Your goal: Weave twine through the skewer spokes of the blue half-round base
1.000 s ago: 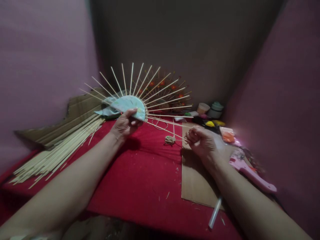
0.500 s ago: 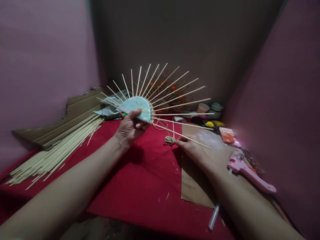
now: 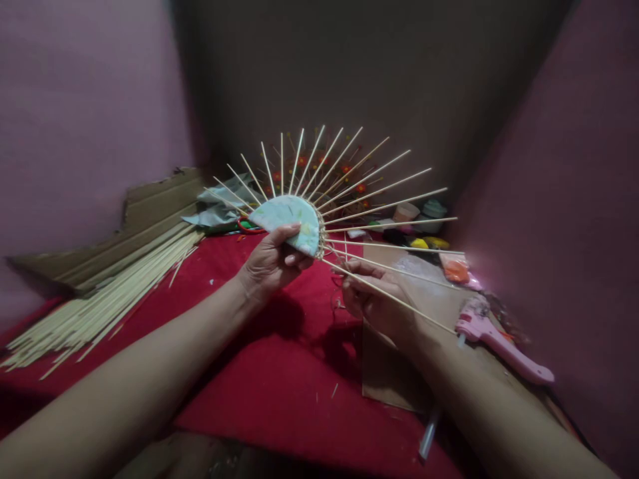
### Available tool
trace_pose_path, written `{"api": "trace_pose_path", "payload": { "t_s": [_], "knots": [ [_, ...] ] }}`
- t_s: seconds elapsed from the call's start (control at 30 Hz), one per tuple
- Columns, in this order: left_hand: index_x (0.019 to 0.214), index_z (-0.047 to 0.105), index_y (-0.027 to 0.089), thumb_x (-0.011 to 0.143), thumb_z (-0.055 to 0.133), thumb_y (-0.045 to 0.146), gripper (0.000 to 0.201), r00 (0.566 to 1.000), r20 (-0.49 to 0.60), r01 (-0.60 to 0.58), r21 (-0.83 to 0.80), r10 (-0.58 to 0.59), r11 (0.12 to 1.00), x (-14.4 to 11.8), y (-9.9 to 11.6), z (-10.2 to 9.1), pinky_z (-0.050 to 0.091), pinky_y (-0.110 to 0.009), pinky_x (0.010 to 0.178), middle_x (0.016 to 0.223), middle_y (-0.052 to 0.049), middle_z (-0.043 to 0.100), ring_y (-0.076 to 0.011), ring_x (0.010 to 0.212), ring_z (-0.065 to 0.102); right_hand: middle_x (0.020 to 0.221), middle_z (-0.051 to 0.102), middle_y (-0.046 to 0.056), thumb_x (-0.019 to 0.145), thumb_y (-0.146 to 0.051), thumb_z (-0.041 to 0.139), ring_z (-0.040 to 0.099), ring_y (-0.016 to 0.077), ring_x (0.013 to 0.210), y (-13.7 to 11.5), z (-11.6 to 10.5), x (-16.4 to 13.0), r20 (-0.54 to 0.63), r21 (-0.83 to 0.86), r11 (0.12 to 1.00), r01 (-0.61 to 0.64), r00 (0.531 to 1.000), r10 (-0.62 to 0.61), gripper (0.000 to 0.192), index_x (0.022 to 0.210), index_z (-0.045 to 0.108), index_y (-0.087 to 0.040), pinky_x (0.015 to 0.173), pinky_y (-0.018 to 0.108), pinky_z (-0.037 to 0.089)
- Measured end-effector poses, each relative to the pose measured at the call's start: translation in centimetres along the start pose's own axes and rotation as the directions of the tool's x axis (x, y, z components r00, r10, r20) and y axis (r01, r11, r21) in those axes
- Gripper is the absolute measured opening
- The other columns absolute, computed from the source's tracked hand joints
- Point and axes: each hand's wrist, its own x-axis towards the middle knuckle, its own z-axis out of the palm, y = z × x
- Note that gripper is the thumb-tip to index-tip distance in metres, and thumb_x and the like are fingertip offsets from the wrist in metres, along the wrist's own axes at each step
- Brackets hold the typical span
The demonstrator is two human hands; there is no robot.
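Note:
My left hand [image 3: 277, 259] grips a pale blue half-round base [image 3: 284, 219], thumb on its face and fingers beneath. Thin wooden sticks [image 3: 344, 176] fan out from the base's curved edge, with twine woven around their roots [image 3: 321, 236]. Just right of the base, my right hand [image 3: 374, 293] is closed, fingers pinched by the lowest sticks. A loose strand of twine [image 3: 338, 303] hangs beside its fingertips; the small twine bundle is mostly hidden by that hand. One low stick passes across in front of the right hand.
Bare sticks [image 3: 110, 299] lie in a pile at left beside torn cardboard [image 3: 100, 256]. Red-handled scissors [image 3: 247, 226] rest behind my left hand. A pink glue gun [image 3: 504, 346] lies at right, near a brown board [image 3: 389, 372] on the red cloth [image 3: 259, 399].
My right hand has lifted with the twine bundle from the cloth toward the base's right edge. The base and its sticks have shifted slightly right and down.

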Motion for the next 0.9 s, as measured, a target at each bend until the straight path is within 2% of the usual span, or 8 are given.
{"api": "trace_pose_path", "payload": {
  "t_s": [0.1, 0.17, 0.33, 0.43, 0.63, 0.9],
  "knots": [
    [0.072, 0.053, 0.012, 0.074, 0.053, 0.013, 0.002, 1.000, -0.003, 0.010, 0.002, -0.010, 1.000, -0.1, -0.1, 0.0, 0.035, -0.019, 0.037, 0.051, 0.005, 0.050, -0.0022, 0.030, 0.032, 0.042, 0.031, -0.011, 0.074, -0.031, 0.063, 0.020, 0.0031, 0.035, 0.8, 0.0, 0.4, -0.005, 0.095, 0.995, -0.019, 1.000, 0.019, 0.014, 0.071, 0.056, -0.019, 0.034, 0.017, 0.016],
    [0.071, 0.053, 0.012, 0.073, 0.053, 0.014, 0.004, 1.000, -0.002, 0.022, 0.005, -0.022, 1.000, -0.2, -0.4, 0.1, 0.036, -0.020, 0.037, 0.051, 0.004, 0.051, -0.0025, 0.030, 0.033, 0.039, 0.027, -0.012, 0.075, -0.034, 0.063, 0.015, 0.0031, 0.033, 1.5, 0.1, 0.7, -0.014, 0.077, 0.996, -0.053, 0.998, 0.054, 0.017, 0.073, 0.056, -0.019, 0.032, 0.017, 0.012],
    [0.069, 0.055, 0.011, 0.076, 0.054, 0.019, 0.011, 0.996, -0.026, 0.083, 0.004, -0.083, 0.997, -0.7, -1.2, 1.0, 0.040, -0.020, 0.040, 0.046, 0.003, 0.050, -0.0038, 0.030, 0.036, 0.034, 0.028, -0.013, 0.075, -0.037, 0.062, 0.015, 0.0030, 0.030, 2.4, 0.4, 0.7, 0.019, 0.024, 0.990, -0.138, 0.990, 0.137, 0.020, 0.073, 0.056, -0.018, 0.030, 0.017, 0.012],
    [0.073, 0.057, 0.011, 0.079, 0.055, 0.022, 0.013, 0.991, -0.037, 0.124, -0.026, -0.125, 0.992, -1.0, -1.6, 1.4, 0.043, -0.022, 0.042, 0.055, 0.001, 0.056, -0.0040, 0.032, 0.039, 0.033, 0.029, -0.012, 0.074, -0.036, 0.062, 0.015, 0.0031, 0.029, 2.2, 0.4, 0.7, 0.002, 0.026, 0.988, -0.151, 0.989, 0.151, 0.020, 0.071, 0.055, -0.018, 0.028, 0.017, 0.011],
    [0.084, 0.059, 0.011, 0.085, 0.051, 0.028, 0.019, 0.983, 0.065, 0.175, -0.010, -0.174, 0.985, -1.1, -2.0, 1.3, 0.049, -0.027, 0.045, 0.061, -0.003, 0.061, -0.0115, 0.042, 0.053, 0.032, 0.031, -0.013, 0.069, -0.033, 0.066, 0.015, 0.0030, 0.028, 1.6, 0.0, 1.0, -0.118, 0.042, 0.993, -0.113, 0.986, 0.117, 0.022, 0.068, 0.049, -0.020, 0.028, 0.017, 0.011],
    [0.081, 0.060, 0.012, 0.082, 0.055, 0.028, 0.017, 0.986, 0.063, 0.157, 0.016, -0.157, 0.988, -1.0, -1.9, 1.3, 0.050, -0.029, 0.047, 0.058, -0.004, 0.061, -0.0139, 0.043, 0.056, 0.035, 0.030, -0.012, 0.072, -0.037, 0.063, 0.018, 0.0036, 0.030, 1.7, 0.0, 0.8, -0.099, -0.043, 0.996, -0.082, 0.992, 0.077, 0.022, 0.068, 0.052, -0.019, 0.029, 0.017, 0.013]
  ]
}}
